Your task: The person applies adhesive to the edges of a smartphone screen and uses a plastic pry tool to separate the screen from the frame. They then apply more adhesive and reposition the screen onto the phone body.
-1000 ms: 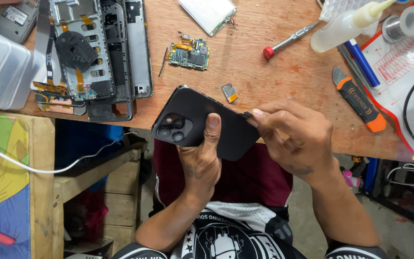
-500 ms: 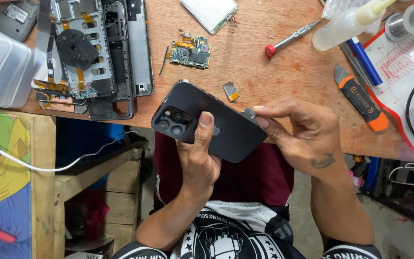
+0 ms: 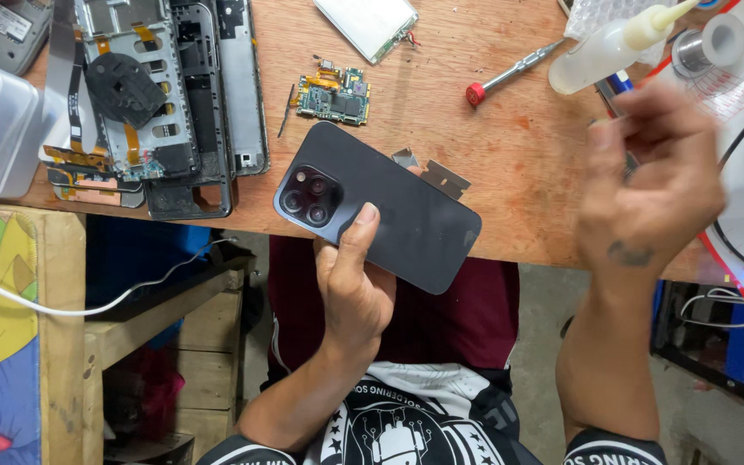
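Left hand [image 3: 350,288] — grips dark phone [image 3: 378,207] back-up over wooden bench [image 3: 510,164] edge | Right hand [image 3: 647,176] — has let go of phone, lifted rightward, blurred, fingers loosely curled, empty | prying paused

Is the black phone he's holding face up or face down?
Face down: the black phone in the left hand shows its matte back and camera lenses; no screen is visible.

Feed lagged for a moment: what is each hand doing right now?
Left hand: closed on the black phone, thumb across its back.
Right hand: raised over the workbench, blurred; whether it holds anything cannot be told.
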